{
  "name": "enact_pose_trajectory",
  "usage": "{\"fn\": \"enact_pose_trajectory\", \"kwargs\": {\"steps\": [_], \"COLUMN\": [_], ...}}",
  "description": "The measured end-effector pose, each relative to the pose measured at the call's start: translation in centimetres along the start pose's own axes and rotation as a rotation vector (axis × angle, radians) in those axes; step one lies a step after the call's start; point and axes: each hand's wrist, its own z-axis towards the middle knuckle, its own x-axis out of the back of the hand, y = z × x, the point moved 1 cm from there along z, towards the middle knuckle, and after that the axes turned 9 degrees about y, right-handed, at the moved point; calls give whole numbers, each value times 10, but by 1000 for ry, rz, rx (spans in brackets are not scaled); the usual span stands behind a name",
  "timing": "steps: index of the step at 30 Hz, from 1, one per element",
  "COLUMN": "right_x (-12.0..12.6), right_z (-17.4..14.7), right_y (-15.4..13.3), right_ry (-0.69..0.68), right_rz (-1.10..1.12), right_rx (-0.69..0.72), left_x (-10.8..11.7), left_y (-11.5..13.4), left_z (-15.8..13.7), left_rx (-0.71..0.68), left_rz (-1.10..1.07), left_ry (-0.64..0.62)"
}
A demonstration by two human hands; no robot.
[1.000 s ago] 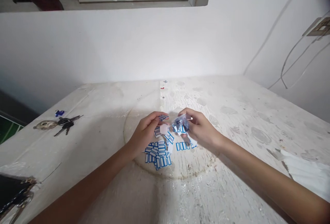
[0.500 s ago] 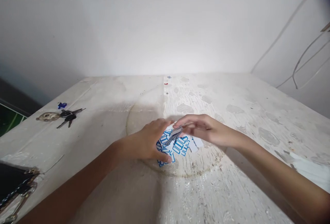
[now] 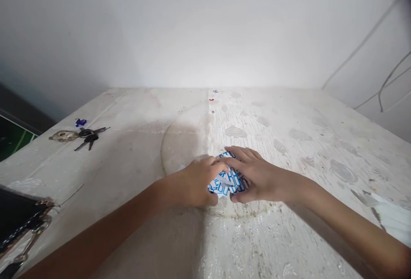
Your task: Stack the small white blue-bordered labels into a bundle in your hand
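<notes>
Between my two hands lies a heap of small white paper pieces point(image 3: 236, 180) printed with blue outlined figures, on the pale table. My left hand point(image 3: 198, 181) curls around the heap's left side, thumb low and fingers over the top. From the right, my right hand point(image 3: 257, 175) cups the same heap, its fingers bent over the far edge and its thumb at the near edge. The fingertips of both hands almost meet above the pieces. Part of the heap is hidden under the fingers.
On the left lie a bunch of keys point(image 3: 88, 135) with a fob, and a small blue scrap point(image 3: 81, 122). A black bag point(image 3: 19, 217) with a metal clip sits at the near left edge. Tiny scraps dot the far side, before a white wall point(image 3: 192, 35).
My right hand has turned from holding a small stack over the heap to cupping its right side. Both hands have closed in, gathering the spread pieces tighter. The view has tilted down slightly.
</notes>
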Motion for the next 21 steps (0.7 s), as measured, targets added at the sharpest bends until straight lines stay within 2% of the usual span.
{"fn": "enact_pose_trajectory", "kwargs": {"steps": [2,4,7,12,14,18,21], "right_x": [-6,-12,-16,-9,-5,1,3], "right_z": [2,5,9,8,7,8,9], "right_y": [-2,-3,0,4,4,6,8], "right_ry": [86,186,330,509,577,662,652], "right_rz": [-10,-26,-27,150,233,484,819], "right_rx": [77,107,96,78,62,-49,-190], "left_x": [-6,-10,-12,-9,-7,-1,6], "left_y": [1,-2,-9,-17,-16,-12,-13], "left_z": [2,6,14,25,25,22,22], "left_rx": [-33,-53,-56,-30,-25,20,-21], "left_rz": [-25,-89,-181,-334,-407,-651,-821], "left_ry": [65,180,336,477,502,450,469]}}
